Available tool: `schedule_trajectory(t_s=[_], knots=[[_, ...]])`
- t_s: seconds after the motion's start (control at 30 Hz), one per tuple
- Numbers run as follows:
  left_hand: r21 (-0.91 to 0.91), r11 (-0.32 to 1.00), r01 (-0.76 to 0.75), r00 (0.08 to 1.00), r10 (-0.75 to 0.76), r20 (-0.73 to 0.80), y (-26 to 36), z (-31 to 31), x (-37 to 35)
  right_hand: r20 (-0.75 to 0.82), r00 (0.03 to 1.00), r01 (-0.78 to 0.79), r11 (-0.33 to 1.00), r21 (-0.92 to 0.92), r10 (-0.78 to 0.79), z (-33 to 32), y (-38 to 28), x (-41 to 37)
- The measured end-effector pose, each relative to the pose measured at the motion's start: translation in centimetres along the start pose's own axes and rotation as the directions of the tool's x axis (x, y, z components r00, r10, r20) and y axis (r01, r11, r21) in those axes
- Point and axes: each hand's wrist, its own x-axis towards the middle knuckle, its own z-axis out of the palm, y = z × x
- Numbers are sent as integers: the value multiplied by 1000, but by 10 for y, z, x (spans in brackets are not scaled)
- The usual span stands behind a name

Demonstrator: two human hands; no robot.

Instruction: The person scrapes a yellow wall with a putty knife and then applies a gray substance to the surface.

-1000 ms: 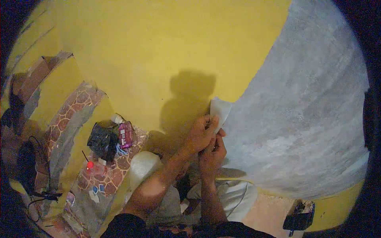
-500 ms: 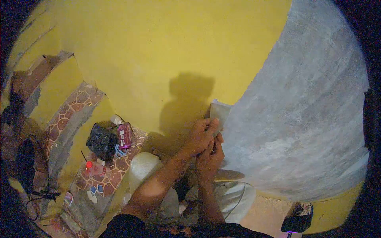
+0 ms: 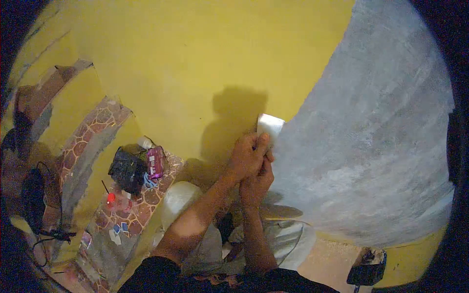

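A flat, shiny metal-looking blade or plate [image 3: 270, 125] stands up from my hands, near the border between the yellow wall [image 3: 171, 63] and the grey wall area [image 3: 371, 122]. My left hand [image 3: 248, 155] is closed on it, thumb over its lower part. Just below and to the right, my right hand [image 3: 259, 184] is closed at its lower end, pressed against my left hand. Whatever handle lies inside the fingers is hidden.
Patterned steps at left hold a black bag [image 3: 127, 170], a pink packet [image 3: 155, 163], blue scissors [image 3: 150, 181] and a red-capped bottle [image 3: 118, 202]. A cable [image 3: 53, 236] lies far left. A black box-like object [image 3: 367, 269] is at lower right.
Both hands have moved slightly upward with the plate. Its face has tilted and now reflects bright light.
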Motion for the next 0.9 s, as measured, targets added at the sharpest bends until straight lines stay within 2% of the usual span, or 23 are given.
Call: schedule_trajectory(t_s=[0.07, 0.1, 0.13, 0.17, 0.23, 0.27, 0.33, 0.37, 0.5, 0.57, 0.6, 0.67, 0.7, 0.73, 0.77, 0.8, 0.83, 0.87, 0.9], knots=[[173, 985, 21, 999, -15, -40, 33, -2, -11, 4, 998, 61, 996, 63, -62, -1, -4, -2], [174, 985, 11, 999, -5, -34, 28, -2, -10, -21, 1000, -14, 998, 64, 16, -1, -12, -1], [94, 994, 64, 998, -67, 22, 16, -2, -7, -43, 995, -90, 994, 68, 94, -1, -16, 1], [17, 993, 120, 989, -121, 85, 5, -1, -6, -48, 995, -79, 994, 72, 83, -5, -9, 0], [19, 997, 81, 994, -82, 69, -5, 5, -10, 6, 985, -169, 953, 253, 173, -13, 9, -5], [18, 998, 58, 997, -58, 51, -9, 8, -11, 2, 986, -164, 952, 257, 169, -16, 12, -7], [-21, 999, 38, 997, -37, 64, -15, 11, -9, 15, 988, -156, 979, 135, 155, -21, 9, -10], [-64, 998, 21, 997, -17, 74, -18, 12, -10, 9, 987, -158, 978, 137, 158, -25, 6, -12], [-50, 999, 2, 998, 1, 66, -6, 13, -9, 34, 981, -195, 977, 85, 193, -30, -11, -9], [124, 989, 86, 996, -82, -32, 33, 12, -20, 40, 983, -181, 980, 83, 178, -28, -21, -1], [125, 989, 74, 997, -71, -29, 27, 11, -18, 52, 982, -182, 983, 21, 181, -29, -27, 2], [-56, 997, 60, 993, -54, 104, -2, 12, -6, 64, 982, -173, 984, -47, 176, -28, -32, 7], [-66, 996, 55, 994, -48, 103, -15, 13, 5, 21, 998, -58, 993, -98, 61, -25, -34, 12], [64, 998, -14, 1000, 12, 28, -28, 14, 20, -10, 998, 53, 986, -156, -56, -24, -37, 19], [195, 979, -66, 996, 75, -43, -32, 16, 30, 0, 998, 56, 984, -171, -57, -23, -55, 30], [180, 982, -53, 997, 63, -51, 2, 16, 26, 78, 995, 82, 973, -216, -67, -21, -85, 41], [-116, 993, -13, 998, 6, -60, 40, 12, 21, 152, 986, 109, 961, -255, -71, -20, -105, 48], [-396, 918, 22, 997, -47, -54, 65, 7, 15, 156, 986, 103, 960, -261, -63, -19, -108, 56], [-397, 918, 23, 997, -50, -57, 62, 6, 11, 237, 967, 158, 950, -270, -93, -18, -109, 65]])
